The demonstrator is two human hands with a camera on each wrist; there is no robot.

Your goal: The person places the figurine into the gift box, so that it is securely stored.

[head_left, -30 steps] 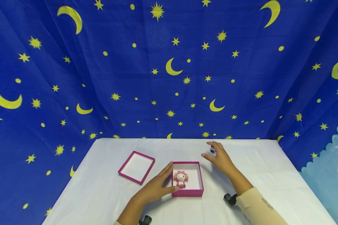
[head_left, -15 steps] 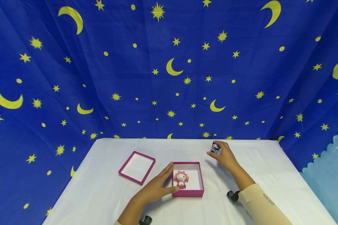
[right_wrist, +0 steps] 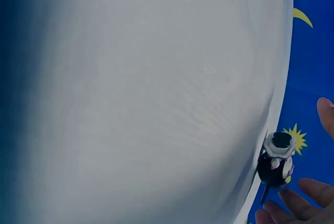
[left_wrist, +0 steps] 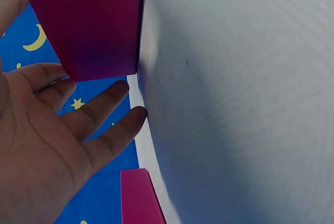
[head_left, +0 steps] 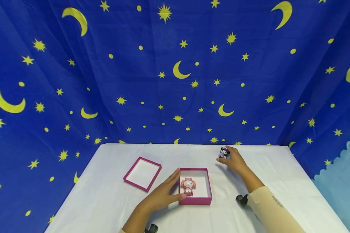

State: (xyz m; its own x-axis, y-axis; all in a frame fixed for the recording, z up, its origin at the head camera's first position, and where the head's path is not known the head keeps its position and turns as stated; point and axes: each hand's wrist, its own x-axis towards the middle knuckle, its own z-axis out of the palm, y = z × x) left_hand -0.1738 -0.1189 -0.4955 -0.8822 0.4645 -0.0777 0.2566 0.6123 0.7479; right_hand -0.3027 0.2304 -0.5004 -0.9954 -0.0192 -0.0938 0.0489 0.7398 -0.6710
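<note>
My left hand rests against the left side of a magenta square box, its fingers nearly straight and the thumb at the front rim. In the left wrist view, fingertips touch the outer wall of the box. A pink-and-white cartoon figurine lies inside the box at the left. At the back right, my right hand is spread around a small black-and-white cartoon figurine. In the right wrist view, a gap shows between the thumb and this figurine, while the fingers lie close to it.
The magenta-rimmed lid lies inside up, left of the box. A white cloth covers the table, with a blue moon-and-star curtain behind. Black camera mounts sit below the wrists.
My right hand has shifted a little right, and the black-and-white figurine, largely hidden a second ago, now shows beside it. The left hand and the box have stayed in place.
</note>
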